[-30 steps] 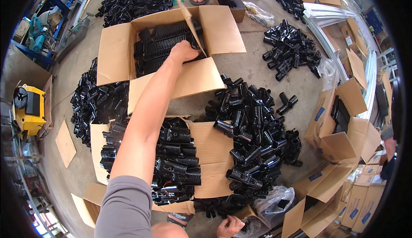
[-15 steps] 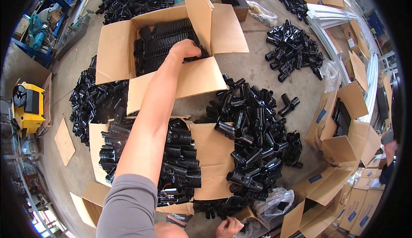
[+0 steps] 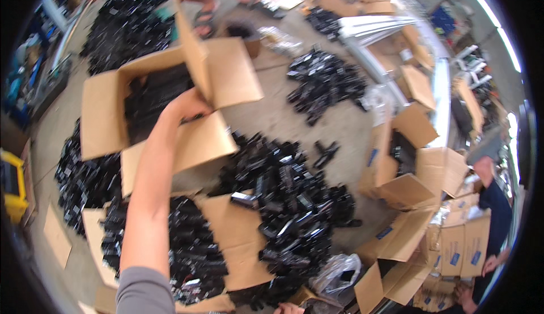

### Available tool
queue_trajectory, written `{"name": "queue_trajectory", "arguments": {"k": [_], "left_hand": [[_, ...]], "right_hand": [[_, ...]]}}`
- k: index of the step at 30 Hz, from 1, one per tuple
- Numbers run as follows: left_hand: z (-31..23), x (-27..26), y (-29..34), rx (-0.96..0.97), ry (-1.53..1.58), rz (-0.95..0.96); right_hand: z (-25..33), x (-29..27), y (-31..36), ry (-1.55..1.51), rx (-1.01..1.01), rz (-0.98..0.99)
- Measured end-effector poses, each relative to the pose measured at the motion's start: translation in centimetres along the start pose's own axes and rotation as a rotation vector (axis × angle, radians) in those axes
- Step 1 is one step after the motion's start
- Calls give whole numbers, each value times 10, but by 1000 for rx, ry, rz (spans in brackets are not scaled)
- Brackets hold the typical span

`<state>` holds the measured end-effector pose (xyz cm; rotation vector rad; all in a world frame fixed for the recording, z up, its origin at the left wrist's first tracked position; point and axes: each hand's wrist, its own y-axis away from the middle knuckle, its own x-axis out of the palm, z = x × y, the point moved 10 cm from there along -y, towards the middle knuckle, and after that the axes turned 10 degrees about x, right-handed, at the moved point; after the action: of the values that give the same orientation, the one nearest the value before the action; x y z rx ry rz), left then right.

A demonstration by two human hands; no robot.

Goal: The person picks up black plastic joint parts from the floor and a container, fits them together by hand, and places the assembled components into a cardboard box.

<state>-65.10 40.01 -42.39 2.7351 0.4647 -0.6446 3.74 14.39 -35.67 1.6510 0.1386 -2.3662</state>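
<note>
My left hand (image 3: 190, 105) reaches into the right side of an open cardboard box (image 3: 105, 115), its fingers curled down by the inner wall. A dark piece shows under the fingers, too blurred to name. Rows of black ribbed parts (image 3: 156, 96) fill the box. Only a little of my right hand (image 3: 289, 309) shows at the lower edge, beside a cardboard flap and black parts; its grip is hidden. Below my left forearm, a second open box holds black tubular pipe joints (image 3: 195, 246).
Heaps of black pipe joints (image 3: 294, 200) lie right of the boxes, with another pile (image 3: 326, 81) farther back. Open cartons (image 3: 405, 192) and a clear plastic bag (image 3: 335, 274) stand right. A person's sandalled foot (image 3: 204, 22) is behind the box; another person's hand (image 3: 492, 264) is far right.
The view has swung right, so the boxes sit farther left and lower. My left hand stays in the box near its right wall. Another person's legs now show at the top.
</note>
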Motion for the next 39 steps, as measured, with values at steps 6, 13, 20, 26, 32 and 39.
{"name": "queue_trajectory", "arguments": {"k": [6, 13, 20, 26, 32, 39], "left_hand": [[-2, -35, 8, -78, -753, -114], [-1, -36, 25, -223, -422, -52], [32, -55, 5, -269, -716, -221], [40, 16, -41, -37, -393, -128], [82, -41, -35, 196, -188, -232], [73, -95, 10, 256, -424, -441]], "right_hand": [[2, -11, -21, -11, -6, -87], [8, -8, -23, -34, -11, -98], [17, -10, -23, -65, -1, -81], [4, 1, -34, -103, 7, -10], [-40, -11, -20, -89, 0, -37], [-35, -9, -12, -111, 28, -38]]}}
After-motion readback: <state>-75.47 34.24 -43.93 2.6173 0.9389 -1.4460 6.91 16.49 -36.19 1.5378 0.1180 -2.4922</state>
